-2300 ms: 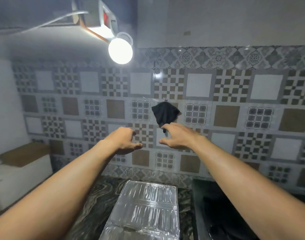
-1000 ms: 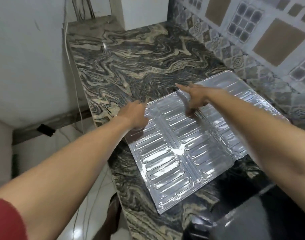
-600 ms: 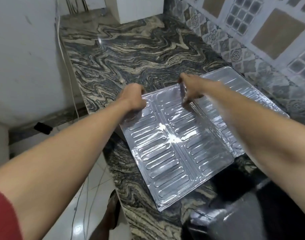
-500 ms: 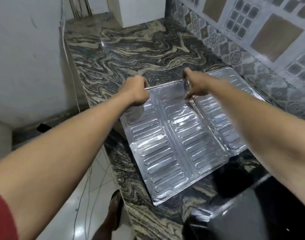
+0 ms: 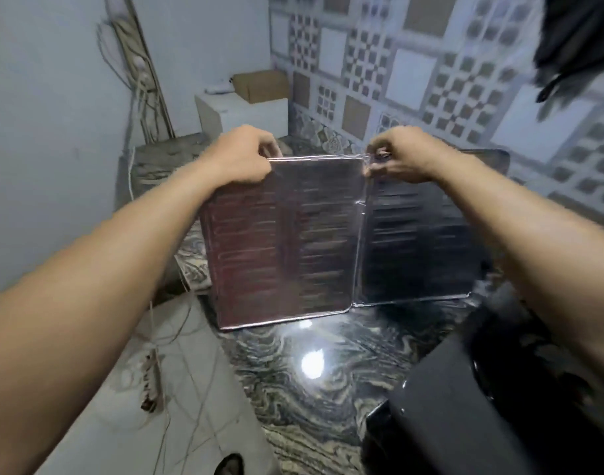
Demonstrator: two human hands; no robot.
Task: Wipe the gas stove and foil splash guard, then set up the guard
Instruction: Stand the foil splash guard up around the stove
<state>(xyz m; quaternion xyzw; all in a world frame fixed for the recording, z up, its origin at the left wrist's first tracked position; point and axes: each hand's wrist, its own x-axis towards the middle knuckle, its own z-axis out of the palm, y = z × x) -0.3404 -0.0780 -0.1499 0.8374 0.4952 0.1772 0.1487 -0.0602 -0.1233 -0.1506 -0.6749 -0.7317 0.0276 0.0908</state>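
The ribbed foil splash guard [image 5: 287, 241] stands upright on the marble counter [image 5: 321, 399], its panels partly unfolded, looking dark and reflective. My left hand [image 5: 245, 156] pinches the top left corner of its front panel. My right hand [image 5: 396, 156] grips the top edge at the fold between two panels. The black gas stove [image 5: 465, 416] fills the lower right, its near corner just right of the guard. A black cloth [image 5: 575, 36] hangs on the tiled wall at the top right.
A white box [image 5: 242, 114] with a cardboard carton [image 5: 259, 85] on it sits at the counter's far end. Cables [image 5: 139, 80] run down the left wall. The counter edge drops to the tiled floor [image 5: 139, 389] on the left.
The guard lay flat on the counter; both hands have lifted its far edge so it now stands upright. Earlier still, my hands were up at the black cloth on the wall.
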